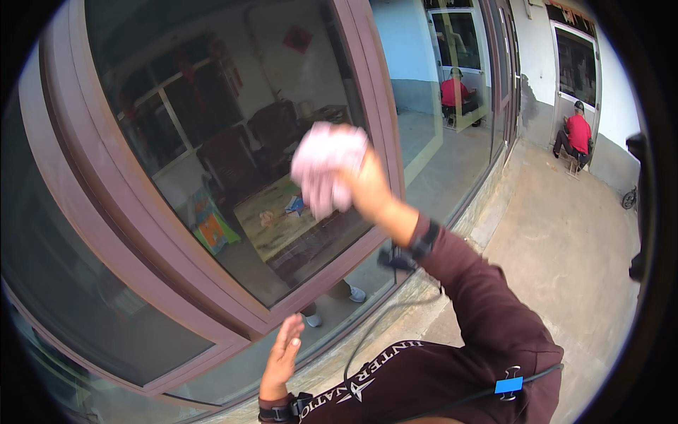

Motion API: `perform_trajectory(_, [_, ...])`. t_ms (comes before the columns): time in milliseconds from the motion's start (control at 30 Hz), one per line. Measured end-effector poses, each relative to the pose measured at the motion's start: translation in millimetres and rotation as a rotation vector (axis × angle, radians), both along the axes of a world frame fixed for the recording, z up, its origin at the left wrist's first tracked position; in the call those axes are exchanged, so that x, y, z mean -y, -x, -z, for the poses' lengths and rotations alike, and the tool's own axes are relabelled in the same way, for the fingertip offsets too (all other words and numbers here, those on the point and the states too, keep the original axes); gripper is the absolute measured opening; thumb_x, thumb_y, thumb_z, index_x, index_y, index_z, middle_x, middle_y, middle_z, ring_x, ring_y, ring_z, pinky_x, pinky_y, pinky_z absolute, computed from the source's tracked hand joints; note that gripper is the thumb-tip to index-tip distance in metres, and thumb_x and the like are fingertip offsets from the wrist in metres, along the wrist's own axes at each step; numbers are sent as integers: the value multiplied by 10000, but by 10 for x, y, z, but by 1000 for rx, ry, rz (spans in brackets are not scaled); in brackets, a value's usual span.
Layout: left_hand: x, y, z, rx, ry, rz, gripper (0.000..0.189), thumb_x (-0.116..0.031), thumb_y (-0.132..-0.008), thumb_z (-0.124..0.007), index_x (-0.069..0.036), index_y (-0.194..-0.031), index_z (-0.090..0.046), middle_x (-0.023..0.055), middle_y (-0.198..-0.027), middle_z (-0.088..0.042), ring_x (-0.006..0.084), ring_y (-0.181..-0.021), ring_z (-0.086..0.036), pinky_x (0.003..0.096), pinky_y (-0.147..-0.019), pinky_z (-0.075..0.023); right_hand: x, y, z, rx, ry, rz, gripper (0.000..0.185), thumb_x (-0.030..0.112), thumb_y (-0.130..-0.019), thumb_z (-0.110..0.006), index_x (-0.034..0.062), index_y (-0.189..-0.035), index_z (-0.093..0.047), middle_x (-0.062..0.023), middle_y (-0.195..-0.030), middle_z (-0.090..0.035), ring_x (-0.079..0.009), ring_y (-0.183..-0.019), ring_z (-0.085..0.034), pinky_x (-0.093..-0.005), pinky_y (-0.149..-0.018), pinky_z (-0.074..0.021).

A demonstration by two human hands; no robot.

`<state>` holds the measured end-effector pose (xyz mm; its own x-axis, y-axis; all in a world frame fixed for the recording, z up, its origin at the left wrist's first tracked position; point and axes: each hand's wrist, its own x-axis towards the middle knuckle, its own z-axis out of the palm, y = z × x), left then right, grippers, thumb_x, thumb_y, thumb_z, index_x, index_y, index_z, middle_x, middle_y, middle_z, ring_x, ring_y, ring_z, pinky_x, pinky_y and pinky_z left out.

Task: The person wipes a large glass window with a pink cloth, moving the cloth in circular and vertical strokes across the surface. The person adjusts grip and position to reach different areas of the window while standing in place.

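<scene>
A pink cloth (pixel 328 164) is bunched in my right hand (pixel 366 183), which is raised in front of a glass window pane (pixel 296 254). Motion blurs the cloth, and I cannot tell whether it touches the glass. It hides part of my fingers. Around the pane runs a brownish-pink window frame (pixel 371 90). Lower down, my left hand (pixel 282 360) is raised with its fingers extended and nothing in it. It is nearest to the bottom corner of the frame; contact cannot be told.
Through the glass show a low table (pixel 275 222) and dark chairs (pixel 228 159). A black cable (pixel 365 328) hangs in front of my body. Along the wall runs a concrete walkway (pixel 551 228). Farther off, a person in red (pixel 578 132) sits on a stool by a door (pixel 576 69).
</scene>
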<state>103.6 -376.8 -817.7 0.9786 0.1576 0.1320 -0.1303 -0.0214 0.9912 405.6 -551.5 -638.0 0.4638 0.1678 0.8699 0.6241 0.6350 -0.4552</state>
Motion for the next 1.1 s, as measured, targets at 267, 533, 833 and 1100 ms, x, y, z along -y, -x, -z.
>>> perform_trajectory(267, [-137, 462, 380, -124, -28, -318, 357, -172, -964, -515, -11, -1283, -514, 146, -1176, -624, 225, -1092, -586, 340, -951, -442, -160, -1321, -1945, 625, -205, 1061, 456, 417, -779, -667, 148, -1146, -635, -112, -1194, -574, -333, -1109, -507, -445, -961, -388])
perform_trajectory(533, [-94, 685, 855, -214, 298, -481, 434, -228, -955, -545, -21, -1330, -478, 143, -1231, -590, 263, -1148, -559, 365, -967, -449, -691, -622, -182, 757, -51, 728, 491, 86, -685, -666, 190, -1163, -623, -105, -1219, -567, -318, -1103, -513, -458, -919, -397])
perform_trajectory(833, [-107, 520, 682, -83, 362, -487, 312, -190, -951, -544, -24, -1215, -544, 136, -1093, -630, 226, -1025, -606, 346, -921, -480, -589, -37, 1564, 851, 432, 486, 537, 64, -671, -663, 235, -1178, -623, -82, -1271, -510, -339, -1115, -464, -468, -915, -401])
perform_trajectory(1100, [-28, 845, 820, -162, 402, -620, 332, -234, -942, -551, -41, -1213, -540, 101, -1097, -628, 201, -1032, -599, 329, -919, -460, -220, -675, -418, 430, -153, 699, 475, 124, -683, -717, 88, -1141, -599, -125, -1115, -600, -347, -1080, -534, -435, -906, -422])
